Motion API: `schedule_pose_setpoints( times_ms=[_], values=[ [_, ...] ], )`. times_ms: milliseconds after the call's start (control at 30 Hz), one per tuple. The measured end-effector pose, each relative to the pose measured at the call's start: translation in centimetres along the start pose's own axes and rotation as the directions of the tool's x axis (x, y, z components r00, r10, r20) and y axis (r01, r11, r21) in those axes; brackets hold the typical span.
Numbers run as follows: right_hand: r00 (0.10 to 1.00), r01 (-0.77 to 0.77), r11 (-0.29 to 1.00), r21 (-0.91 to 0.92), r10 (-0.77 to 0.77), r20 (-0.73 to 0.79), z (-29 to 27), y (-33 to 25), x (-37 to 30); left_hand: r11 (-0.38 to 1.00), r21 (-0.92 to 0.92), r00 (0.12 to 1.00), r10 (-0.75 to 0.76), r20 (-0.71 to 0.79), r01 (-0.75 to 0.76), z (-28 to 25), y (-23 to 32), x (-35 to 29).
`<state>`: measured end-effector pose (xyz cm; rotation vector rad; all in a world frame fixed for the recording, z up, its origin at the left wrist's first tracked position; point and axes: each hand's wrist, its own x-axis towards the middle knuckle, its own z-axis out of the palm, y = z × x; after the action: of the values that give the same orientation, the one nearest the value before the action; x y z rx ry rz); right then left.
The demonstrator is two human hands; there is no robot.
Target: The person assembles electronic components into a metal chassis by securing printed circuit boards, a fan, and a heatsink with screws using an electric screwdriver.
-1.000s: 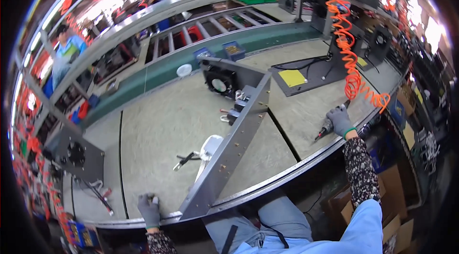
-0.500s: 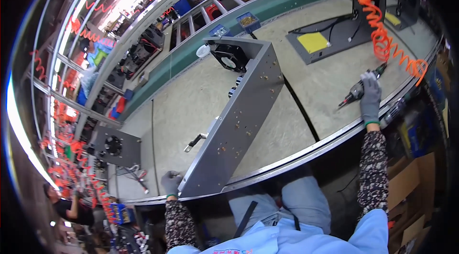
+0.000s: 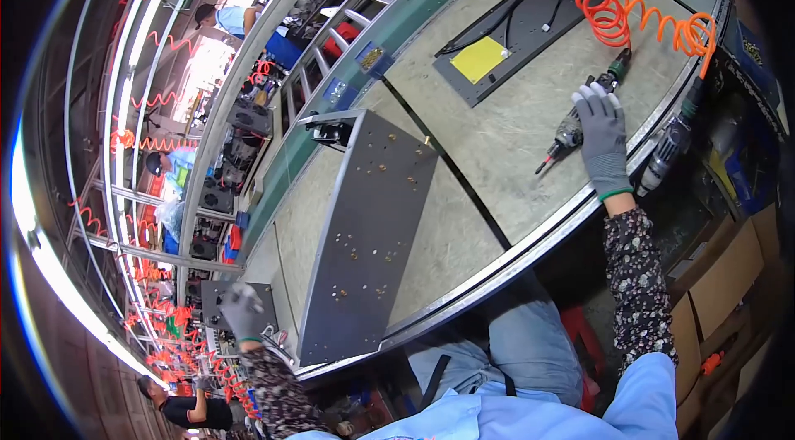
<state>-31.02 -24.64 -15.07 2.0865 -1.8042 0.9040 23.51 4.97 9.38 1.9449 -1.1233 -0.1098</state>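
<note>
My right hand [image 3: 603, 137], in a grey glove with pale fingertips, is closed over the body of a screwdriver [image 3: 566, 137], whose bit points left. An orange coiled hose [image 3: 609, 9] leads to the tool's rear end. My left hand [image 3: 242, 311], also gloved, is raised left of the tall grey metal panel [image 3: 364, 233], apart from it. Its fingers look slightly apart and hold nothing I can see. The panel stands on edge, with small holes and brass-coloured fittings on its face. A black fan [image 3: 331, 133] shows at its far end.
Farther right, a flat dark panel [image 3: 513, 34] carries a yellow sheet [image 3: 480, 59] and black cables. Blue bins [image 3: 374, 60] of small parts stand along the far edge. Another dark panel [image 3: 214, 295] lies at left. A second power tool [image 3: 662, 154] hangs past the near edge. Co-workers are in the background.
My left hand has left the standing panel's near corner and moved up and left. My right hand stays at the screwdriver. The whole view has shifted, and the panel now hides its inner side.
</note>
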Motion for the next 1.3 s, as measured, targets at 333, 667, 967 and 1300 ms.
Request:
schedule_pose_setpoints(
  times_ms=[333, 667, 967, 1300],
  values=[
    [1.0, 0.004, 1.0, 0.012, -0.004, 0.002, -0.2, -0.2, -0.3, 0.868, -0.062, 0.655, 0.417, 0.63, -0.494, 32.8, 23.9, 2.2],
    [1.0, 0.029, 0.998, 0.06, -0.029, 0.002, -1.1, 0.1, 0.0, 0.886, -0.165, 0.701, 0.447, 0.556, -0.433, 54.4, 17.4, -2.4],
    [0.997, 0.077, 0.993, 0.095, -0.075, -0.026, -1.2, -0.9, 0.4, 0.924, -0.268, 0.768, 0.376, 0.518, -0.272, 36.8, 18.2, -7.0],
    [0.956, 0.142, 0.771, 0.62, 0.055, -0.288, -3.1, -8.5, 1.9, 0.886, 0.254, 0.921, 0.381, 0.083, -0.389, 9.7, 10.6, -10.1]
  ],
)
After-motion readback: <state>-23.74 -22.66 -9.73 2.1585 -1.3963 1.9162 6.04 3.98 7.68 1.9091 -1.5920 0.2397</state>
